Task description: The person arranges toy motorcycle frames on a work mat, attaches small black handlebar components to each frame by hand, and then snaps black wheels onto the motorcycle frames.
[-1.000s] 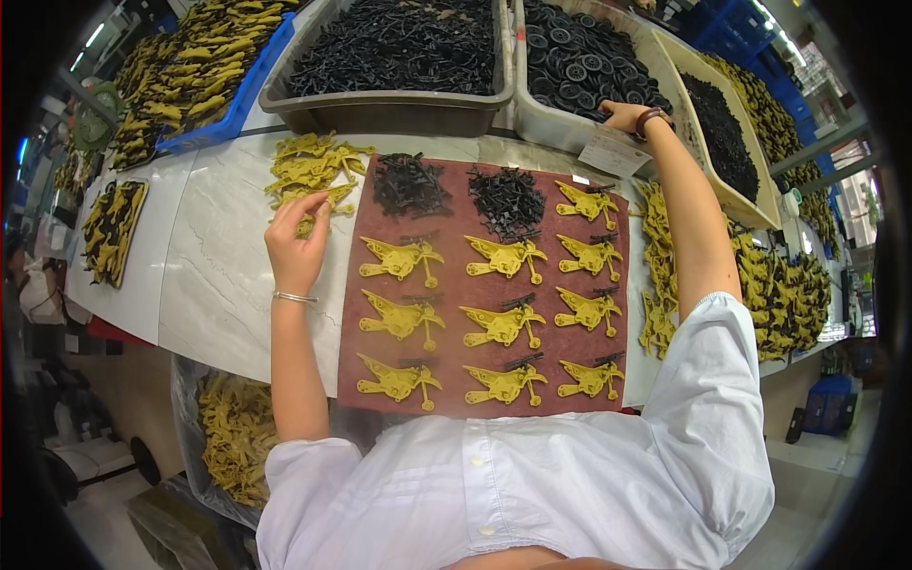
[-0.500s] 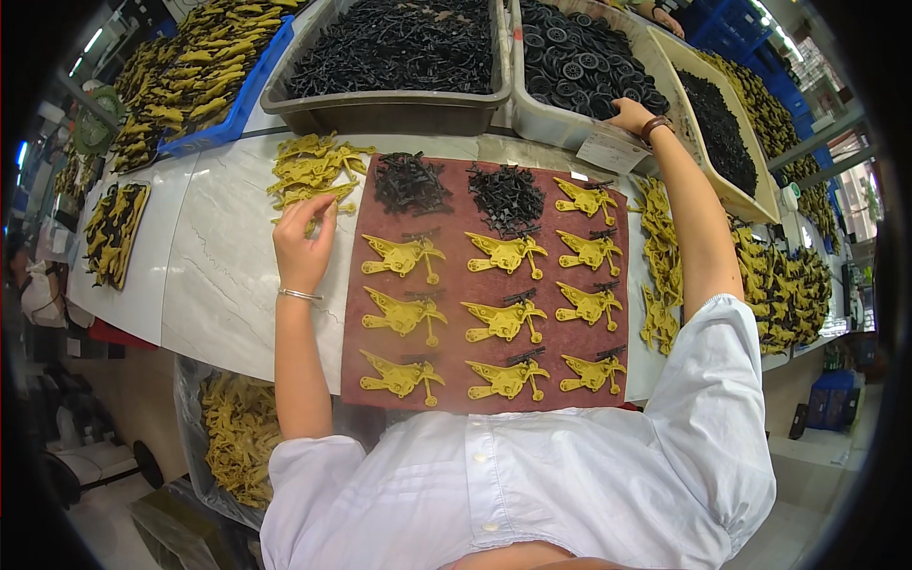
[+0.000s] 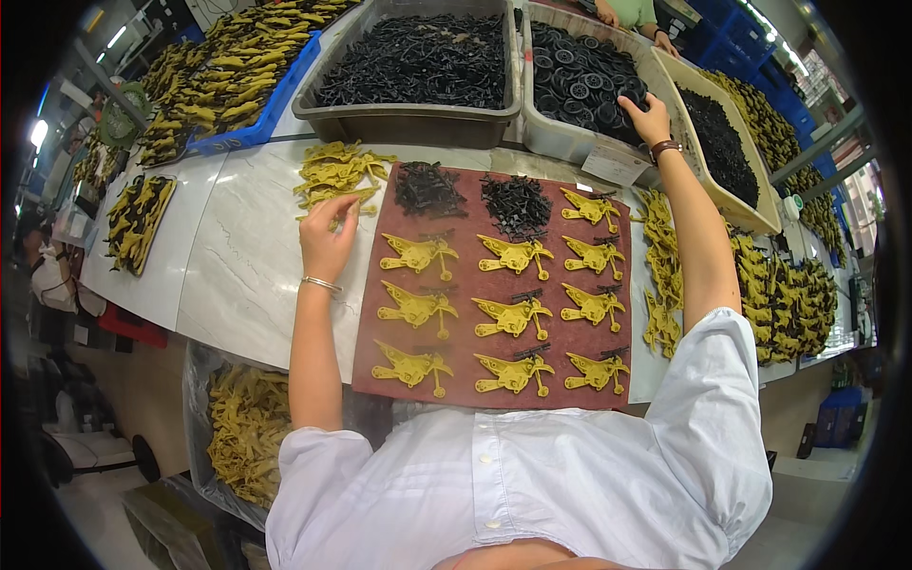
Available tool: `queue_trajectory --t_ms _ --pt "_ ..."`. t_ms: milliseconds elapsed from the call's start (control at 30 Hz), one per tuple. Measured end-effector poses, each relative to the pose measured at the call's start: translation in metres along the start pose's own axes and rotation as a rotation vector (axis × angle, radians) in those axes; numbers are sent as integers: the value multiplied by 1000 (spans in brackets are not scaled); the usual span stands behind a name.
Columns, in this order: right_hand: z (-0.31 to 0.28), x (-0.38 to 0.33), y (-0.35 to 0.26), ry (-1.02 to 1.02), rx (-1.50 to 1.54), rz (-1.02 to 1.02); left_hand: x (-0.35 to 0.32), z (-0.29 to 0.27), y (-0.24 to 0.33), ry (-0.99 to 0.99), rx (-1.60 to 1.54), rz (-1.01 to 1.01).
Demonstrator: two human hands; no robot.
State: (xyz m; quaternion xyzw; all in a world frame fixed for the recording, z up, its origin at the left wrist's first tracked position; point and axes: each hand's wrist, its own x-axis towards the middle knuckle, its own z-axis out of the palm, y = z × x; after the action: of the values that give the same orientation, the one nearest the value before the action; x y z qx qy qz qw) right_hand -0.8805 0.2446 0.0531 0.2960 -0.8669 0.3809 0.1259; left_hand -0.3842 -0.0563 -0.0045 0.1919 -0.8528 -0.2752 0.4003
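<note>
At the front edge of a pile of yellow plastic parts (image 3: 344,166), my left hand (image 3: 328,239) has its thumb and fingers closed together. Yellow shows at its fingertips, but I cannot make out whether a part is held. My right hand (image 3: 649,122) reaches into a grey bin of black toy wheels (image 3: 578,65), fingers bent around a dark wheel at the bin's right side. On a dark red mat (image 3: 456,294) lie rows of yellow toy body halves (image 3: 513,313), each with a thin black piece alongside. Two heaps of small black parts (image 3: 429,190) (image 3: 516,203) top the mat.
A large bin of black parts (image 3: 413,119) stands behind the mat, and a cream tray (image 3: 727,217) of black pieces at the right. Yellow-and-black assemblies fill a blue tray (image 3: 256,122). A bag of yellow parts (image 3: 245,432) sits below the table. Another person's hand (image 3: 665,43) is beyond.
My right hand has gone from the near rim of the wheel bin further in among the wheels, its fingers now bent. My left hand stays beside the yellow pile. The whole view has shifted slightly.
</note>
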Motion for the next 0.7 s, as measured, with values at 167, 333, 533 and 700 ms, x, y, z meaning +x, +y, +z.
queue_trajectory --t_ms 167,333,533,700 --pt "1 -15 -42 52 606 94 -2 5 -9 19 -328 -191" --pt "1 -95 -173 -266 1069 129 16 -12 67 -202 -1092 -539" --pt "33 -209 -283 -513 1393 88 -4 10 153 -316 -1604 -736" --pt "52 -246 -308 -382 1285 1 -18 24 153 -54 -1724 -965"
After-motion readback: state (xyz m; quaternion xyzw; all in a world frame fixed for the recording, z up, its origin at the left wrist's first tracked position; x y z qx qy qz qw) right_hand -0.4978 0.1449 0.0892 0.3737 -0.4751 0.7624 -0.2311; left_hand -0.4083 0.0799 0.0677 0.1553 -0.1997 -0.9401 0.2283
